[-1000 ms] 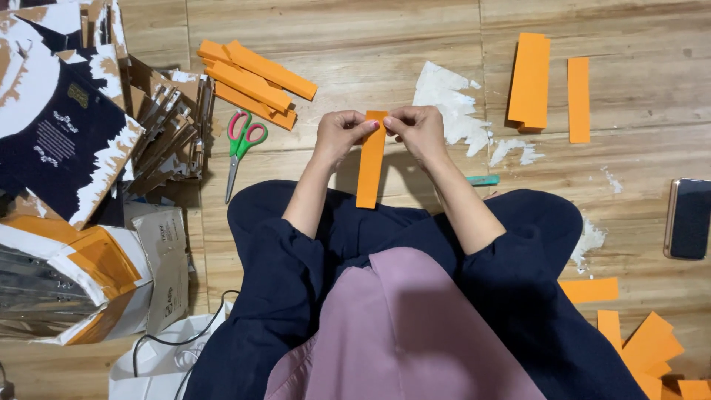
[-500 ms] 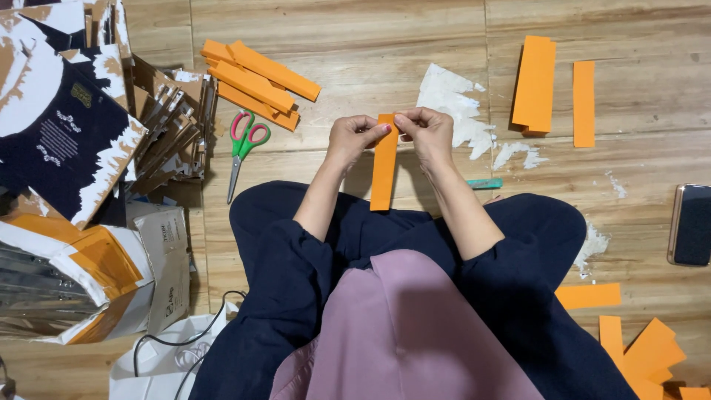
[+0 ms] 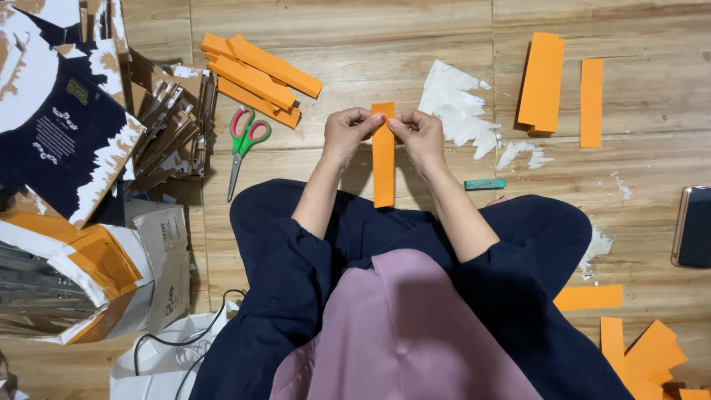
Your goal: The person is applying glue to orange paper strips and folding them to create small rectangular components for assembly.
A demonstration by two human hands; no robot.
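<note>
Orange paper strip (image 3: 383, 159) hung upright over the lap, its top end pinched between left hand (image 3: 346, 133) and right hand (image 3: 419, 135), scissors (image 3: 243, 144) lying near on the floor

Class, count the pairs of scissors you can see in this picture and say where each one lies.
1. The scissors, with red and green handles, lie on the wooden floor left of the person's left hand, below the stack of orange strips. Others may be hidden under the cardboard pile.

Both forearms are stretched forward and drawn together. The left hand (image 3: 346, 133) and right hand (image 3: 421, 137) are pinched shut at the fingertips, seemingly thumb against forefinger.
</note>
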